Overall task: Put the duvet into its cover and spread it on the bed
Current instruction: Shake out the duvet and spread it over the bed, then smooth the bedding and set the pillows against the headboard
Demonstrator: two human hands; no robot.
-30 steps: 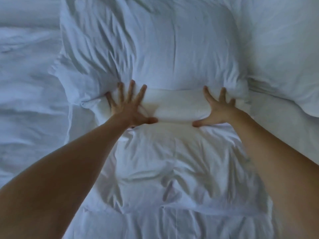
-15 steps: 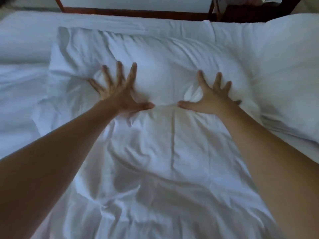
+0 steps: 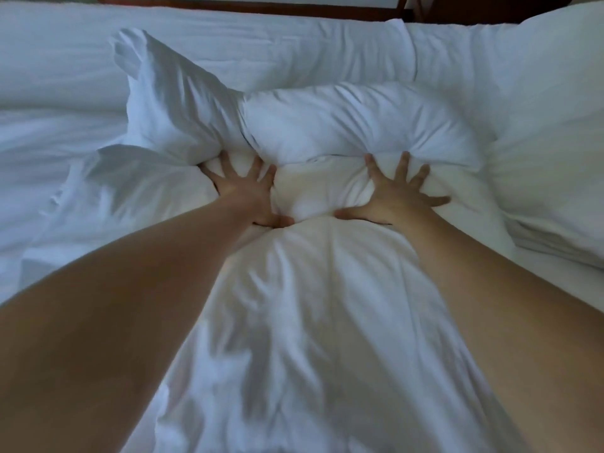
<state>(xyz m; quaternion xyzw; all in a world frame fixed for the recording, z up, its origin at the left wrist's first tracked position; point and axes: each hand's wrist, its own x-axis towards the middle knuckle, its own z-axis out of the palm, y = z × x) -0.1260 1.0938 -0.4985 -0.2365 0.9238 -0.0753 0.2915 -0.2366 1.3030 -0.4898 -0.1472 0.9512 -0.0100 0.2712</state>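
Both hands were spread wide and flat, holding nothing: the left hand (image 3: 243,191) and right hand (image 3: 397,196) were pressed into the white duvet (image 3: 310,305), apparently to push its filling toward the head of the bed (image 3: 49,76). Compared with half a second earlier, a thick fold (image 3: 353,125) had been bunched up just beyond the fingertips.

— Where are the hands relative to the bunched white fabric duvet (image 3: 327,289)?
— On it: left hand (image 3: 243,194) left, right hand (image 3: 392,199) right.
— Behind it?
— A puffy white pillow (image 3: 359,122), then the dark wooden headboard (image 3: 248,6).
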